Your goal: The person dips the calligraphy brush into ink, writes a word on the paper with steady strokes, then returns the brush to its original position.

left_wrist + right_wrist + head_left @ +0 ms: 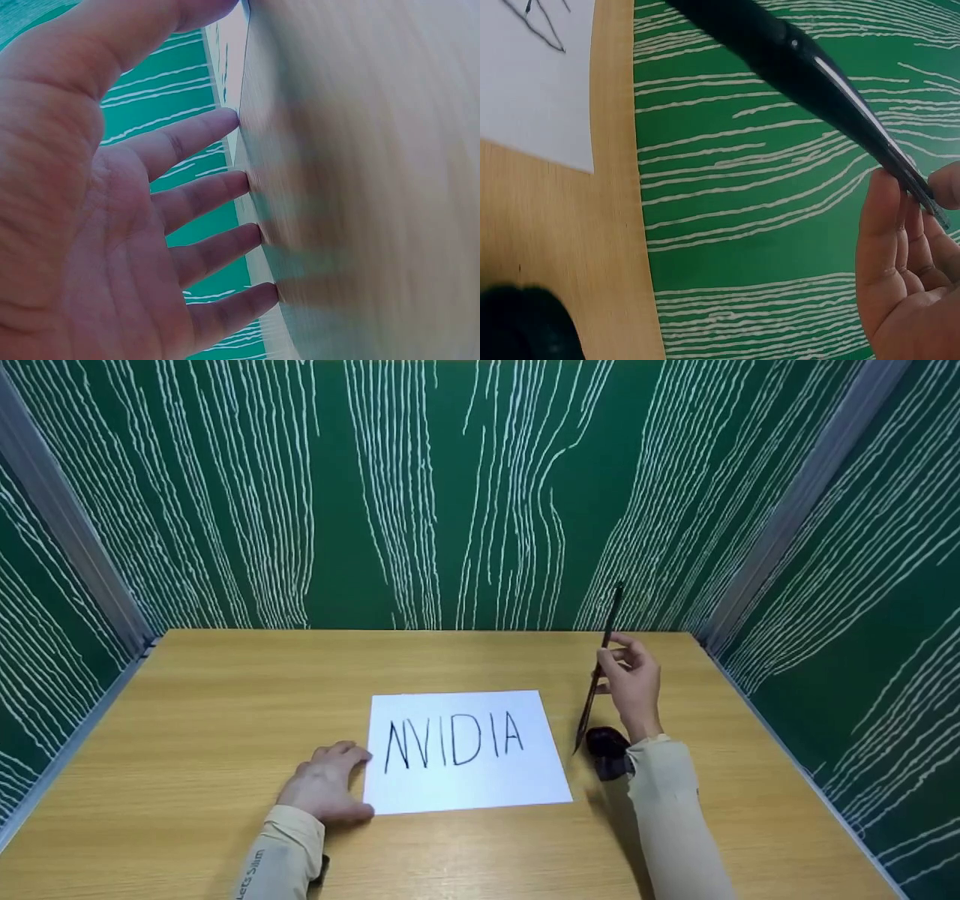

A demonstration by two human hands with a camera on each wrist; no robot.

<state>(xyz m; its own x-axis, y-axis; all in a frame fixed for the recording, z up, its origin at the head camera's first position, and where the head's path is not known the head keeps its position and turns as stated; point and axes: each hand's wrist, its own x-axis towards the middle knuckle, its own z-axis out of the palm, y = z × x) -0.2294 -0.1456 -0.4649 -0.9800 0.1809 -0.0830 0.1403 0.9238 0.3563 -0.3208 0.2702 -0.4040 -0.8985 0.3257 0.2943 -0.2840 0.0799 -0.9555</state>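
A white sheet of paper [465, 787] with "NVIDIA" written in thin black strokes lies on the table. At its left edge is my left hand [326, 784], fingers spread, thumb at the lower left corner. In the left wrist view its fingertips [225, 120] come down to the table surface. To the right of the sheet, my right hand [634, 682] pinches a dark, long-handled brush [611, 619] between thumb and fingers. The brush tilts with its pointed tip down, beside the paper's right edge. The right wrist view shows the glossy dark brush [840, 90] close up.
A dark, rounded glossy object [606, 741] shows beside my right wrist, partly overlapped by the sleeve. The wooden table [262, 675] is bordered by green walls [465, 510] with wavy white lines, and grey posts [810, 480] stand at its far corners.
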